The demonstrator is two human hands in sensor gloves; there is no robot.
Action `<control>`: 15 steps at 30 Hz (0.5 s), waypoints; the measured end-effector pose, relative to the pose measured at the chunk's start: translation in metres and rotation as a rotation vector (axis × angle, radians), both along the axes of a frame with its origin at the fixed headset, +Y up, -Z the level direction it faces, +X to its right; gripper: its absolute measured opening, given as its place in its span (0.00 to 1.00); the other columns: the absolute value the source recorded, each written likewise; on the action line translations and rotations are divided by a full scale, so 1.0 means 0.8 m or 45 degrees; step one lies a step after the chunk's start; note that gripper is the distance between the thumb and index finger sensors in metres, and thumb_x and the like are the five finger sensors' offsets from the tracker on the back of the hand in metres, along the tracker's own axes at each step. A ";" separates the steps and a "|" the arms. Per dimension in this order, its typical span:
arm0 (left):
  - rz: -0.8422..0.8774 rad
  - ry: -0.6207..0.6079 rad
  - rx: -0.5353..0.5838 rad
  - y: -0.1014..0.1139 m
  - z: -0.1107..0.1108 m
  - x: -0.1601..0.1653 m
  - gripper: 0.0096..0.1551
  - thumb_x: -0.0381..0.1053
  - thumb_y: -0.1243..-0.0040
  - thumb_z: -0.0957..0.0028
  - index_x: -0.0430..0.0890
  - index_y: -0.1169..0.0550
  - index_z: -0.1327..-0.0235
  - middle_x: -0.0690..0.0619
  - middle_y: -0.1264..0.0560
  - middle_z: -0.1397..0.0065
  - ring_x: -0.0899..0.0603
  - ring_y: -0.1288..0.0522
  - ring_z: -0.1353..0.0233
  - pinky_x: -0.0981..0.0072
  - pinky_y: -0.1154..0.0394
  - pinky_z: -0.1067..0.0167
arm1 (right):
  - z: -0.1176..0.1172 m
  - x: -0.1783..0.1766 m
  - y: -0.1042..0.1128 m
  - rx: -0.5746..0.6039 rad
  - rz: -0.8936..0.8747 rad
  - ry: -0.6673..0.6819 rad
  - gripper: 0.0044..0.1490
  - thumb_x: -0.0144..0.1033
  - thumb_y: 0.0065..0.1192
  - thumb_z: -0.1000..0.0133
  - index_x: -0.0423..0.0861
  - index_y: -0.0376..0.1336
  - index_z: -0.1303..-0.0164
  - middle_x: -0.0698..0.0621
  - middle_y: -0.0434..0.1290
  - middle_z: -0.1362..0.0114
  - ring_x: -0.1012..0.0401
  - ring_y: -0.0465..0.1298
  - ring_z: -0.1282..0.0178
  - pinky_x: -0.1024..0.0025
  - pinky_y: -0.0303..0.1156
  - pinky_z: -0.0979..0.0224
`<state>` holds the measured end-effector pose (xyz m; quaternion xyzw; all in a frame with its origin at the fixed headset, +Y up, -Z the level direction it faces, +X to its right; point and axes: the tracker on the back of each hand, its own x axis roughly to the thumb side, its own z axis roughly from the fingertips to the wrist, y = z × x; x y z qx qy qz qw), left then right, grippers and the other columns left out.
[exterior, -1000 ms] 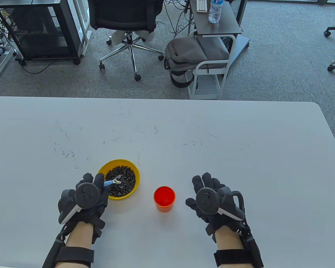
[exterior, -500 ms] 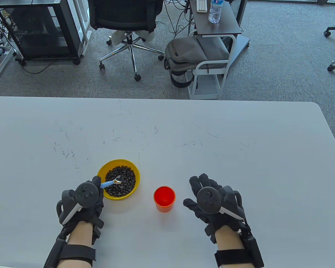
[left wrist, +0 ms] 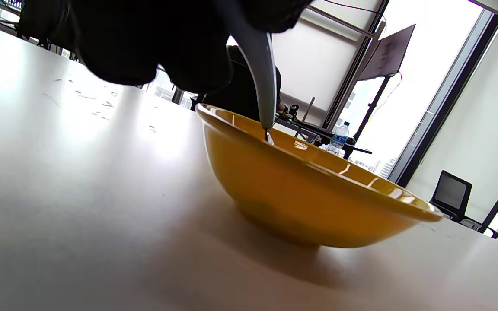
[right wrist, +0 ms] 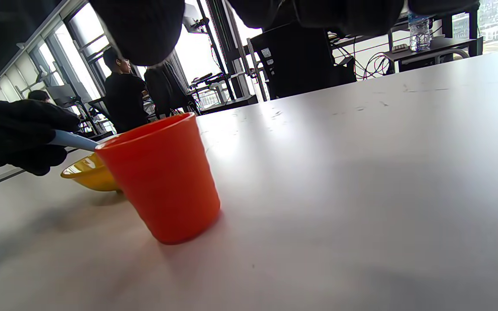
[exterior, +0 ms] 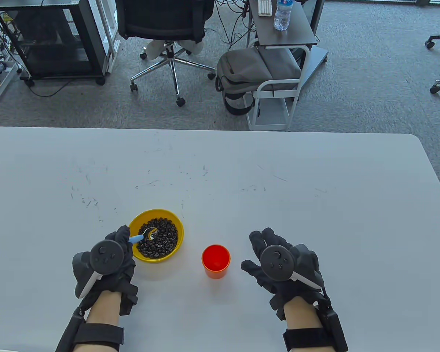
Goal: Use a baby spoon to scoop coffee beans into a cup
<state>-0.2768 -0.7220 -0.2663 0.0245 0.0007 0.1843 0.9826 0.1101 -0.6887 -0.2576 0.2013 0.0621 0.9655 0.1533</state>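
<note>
On the white table (exterior: 315,176), toward its near edge and left of centre, your yellow bowl (exterior: 176,224) of coffee beans (exterior: 165,238) stands upright, with the orange cup (exterior: 215,261) upright near it on its right, apart from it. Your left hand (exterior: 108,262) is clenched around the blue handle of the baby spoon (exterior: 141,236), whose metal tip dips among the beans at the bowl's left side. Your right hand (exterior: 284,266) rests palm down on the table to the right of the cup, fingers spread and released, holding nothing.

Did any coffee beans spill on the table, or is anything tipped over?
Nothing stands out. The beans all sit inside the yellow bowl, the red cup stands upright, and the left hand holds the spoon in the bowl.
</note>
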 end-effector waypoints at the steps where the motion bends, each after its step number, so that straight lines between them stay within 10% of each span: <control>1: -0.039 0.001 0.030 0.002 0.001 0.001 0.29 0.37 0.51 0.36 0.32 0.37 0.22 0.28 0.39 0.27 0.36 0.24 0.38 0.43 0.24 0.39 | 0.000 0.000 0.000 0.001 -0.001 -0.001 0.51 0.58 0.55 0.37 0.34 0.47 0.18 0.23 0.50 0.19 0.26 0.57 0.27 0.27 0.57 0.30; 15: 0.112 0.153 -0.112 -0.013 0.000 -0.013 0.28 0.36 0.52 0.37 0.32 0.35 0.23 0.25 0.36 0.29 0.38 0.20 0.43 0.46 0.20 0.44 | 0.000 0.002 0.000 -0.017 -0.009 0.000 0.51 0.58 0.55 0.37 0.34 0.47 0.18 0.23 0.50 0.18 0.26 0.57 0.27 0.27 0.57 0.30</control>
